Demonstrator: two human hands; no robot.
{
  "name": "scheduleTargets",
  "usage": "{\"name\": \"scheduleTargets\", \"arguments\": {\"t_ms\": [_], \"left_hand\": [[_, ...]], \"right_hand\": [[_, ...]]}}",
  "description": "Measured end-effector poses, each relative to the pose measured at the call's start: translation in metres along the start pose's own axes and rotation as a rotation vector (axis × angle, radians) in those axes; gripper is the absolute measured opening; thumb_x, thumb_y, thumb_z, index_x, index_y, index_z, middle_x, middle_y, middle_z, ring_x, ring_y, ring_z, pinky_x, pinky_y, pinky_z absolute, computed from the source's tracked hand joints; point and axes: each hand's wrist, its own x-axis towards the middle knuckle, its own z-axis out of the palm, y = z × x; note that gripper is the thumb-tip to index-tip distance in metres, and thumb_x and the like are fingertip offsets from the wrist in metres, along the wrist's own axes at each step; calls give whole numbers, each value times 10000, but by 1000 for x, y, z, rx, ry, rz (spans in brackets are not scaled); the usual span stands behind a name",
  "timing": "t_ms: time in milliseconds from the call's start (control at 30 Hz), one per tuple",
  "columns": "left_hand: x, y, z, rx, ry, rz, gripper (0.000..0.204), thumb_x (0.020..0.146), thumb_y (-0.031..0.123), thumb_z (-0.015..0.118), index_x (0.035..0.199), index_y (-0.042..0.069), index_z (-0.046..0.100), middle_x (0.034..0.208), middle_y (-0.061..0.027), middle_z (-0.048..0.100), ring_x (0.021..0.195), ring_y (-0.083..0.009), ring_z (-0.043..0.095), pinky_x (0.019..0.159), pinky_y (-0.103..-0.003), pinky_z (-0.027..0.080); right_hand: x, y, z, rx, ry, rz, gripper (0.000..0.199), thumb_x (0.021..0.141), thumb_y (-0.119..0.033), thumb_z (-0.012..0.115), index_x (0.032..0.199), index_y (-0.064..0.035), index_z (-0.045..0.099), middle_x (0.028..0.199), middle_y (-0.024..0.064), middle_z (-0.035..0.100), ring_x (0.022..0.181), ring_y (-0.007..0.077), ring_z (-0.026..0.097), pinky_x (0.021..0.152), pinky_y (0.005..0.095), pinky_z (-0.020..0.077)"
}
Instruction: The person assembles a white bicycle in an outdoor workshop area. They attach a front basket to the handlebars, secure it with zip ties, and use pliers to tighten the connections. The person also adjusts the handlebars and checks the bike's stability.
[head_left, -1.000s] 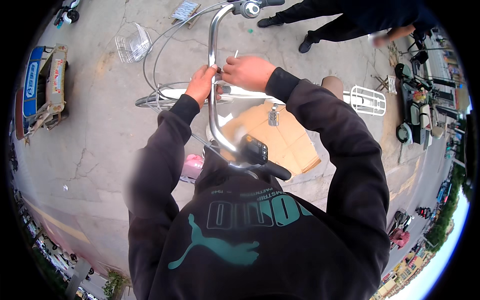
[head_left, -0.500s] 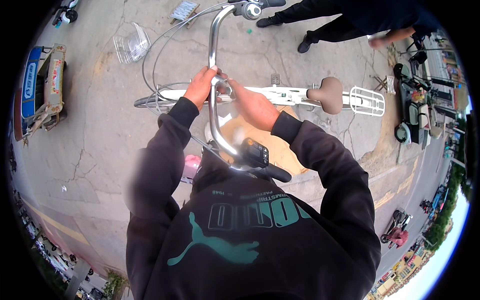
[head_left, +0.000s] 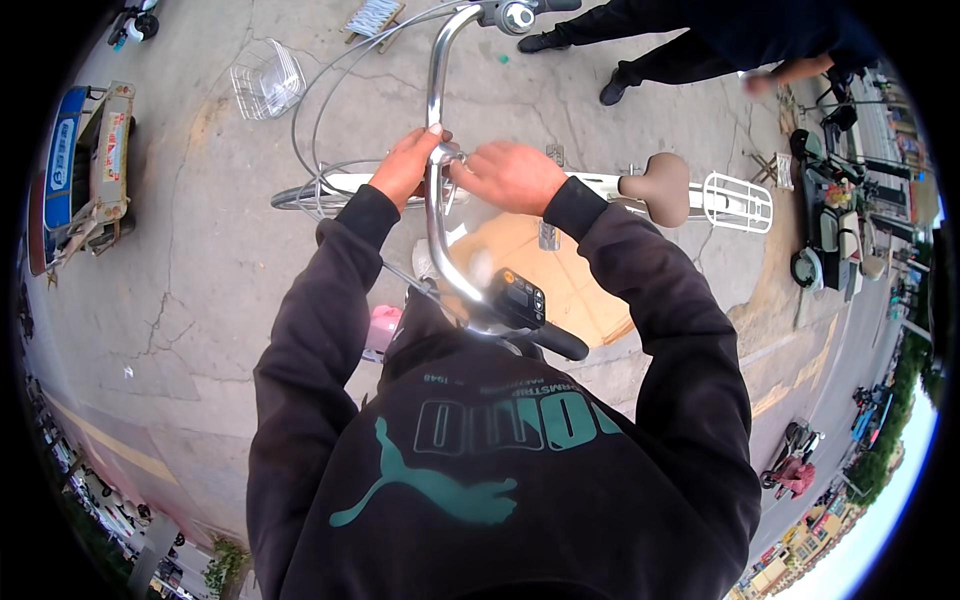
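Note:
In front of me stands a white bicycle with a shiny curved handlebar [head_left: 437, 95]. At the handlebar's middle sits the stem clamp [head_left: 445, 155]. My left hand [head_left: 405, 163] is closed round the bar from its left side, thumb on top at the clamp. Just right of the clamp, my right hand [head_left: 510, 175] has its fingers curled together against it. Whatever its fingertips hold is hidden under the hand. A dark control display [head_left: 518, 298] is fixed on the bar's near end beside a black grip [head_left: 560, 343]. Looped cables [head_left: 297, 130] hang left of the bar.
A brown saddle [head_left: 657, 190] and white rear rack [head_left: 738, 203] extend right. Flattened cardboard [head_left: 575, 290] lies under the bicycle. A wire basket [head_left: 268, 80] rests on the ground at far left. Another person's legs [head_left: 640, 60] are at the top right. A cart [head_left: 85, 180] stands left.
My right hand has turned from reaching out flat beside the clamp to fingers curled at it, and has risen slightly. The left hand stays at the bar. The view has shifted a little.

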Motion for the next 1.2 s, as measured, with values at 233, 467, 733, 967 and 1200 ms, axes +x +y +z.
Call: {"name": "scheduleTargets", "arguments": {"t_ms": [233, 467, 733, 967, 1200], "left_hand": [[0, 2, 0, 86, 99, 53, 434, 981, 421, 458, 1198, 52, 529, 1009, -51, 620, 767, -132, 617, 609, -280, 519], [-16, 28, -1, 1001, 235, 894, 279, 845, 28, 565, 1110, 93, 625, 1253, -94, 557, 1157, -323, 492, 950, -405, 424], [-5, 16, 2, 1102, 16, 886, 342, 739, -30, 536, 1065, 16, 629, 1404, -138, 445, 1369, -359, 327, 1115, -424, 315], [-5, 4, 5, 1144, 79, 909, 262, 764, 89, 662, 1026, 87, 670, 1308, -72, 542, 1358, -292, 365, 1046, -400, 396], [-5, 9, 15, 1236, 177, 740, 136, 781, 110, 676, 912, 127, 710, 1111, -16, 649, 1293, -220, 462, 863, -382, 507]], "right_hand": [[4, 9, -21, 41, 137, 250, 194, 773, -99, 582, 964, -82, 551, 792, 27, 547, 756, 222, 594, 627, 344, 488], [-14, 24, -47, 142, -387, 469, 41, 763, -60, 576, 803, -57, 579, 756, 114, 637, 708, 336, 636, 602, 425, 506], [15, 16, -41, -9, -321, 300, 49, 702, -117, 633, 687, -88, 669, 642, 89, 636, 641, 261, 670, 550, 369, 530], [25, 9, -38, -77, -284, 95, 107, 697, -147, 639, 601, -103, 650, 605, 42, 619, 610, 222, 649, 523, 347, 500], [61, 14, -45, 201, -527, 395, 97, 761, -138, 614, 737, -55, 656, 723, 105, 657, 656, 240, 654, 582, 358, 523]]}}
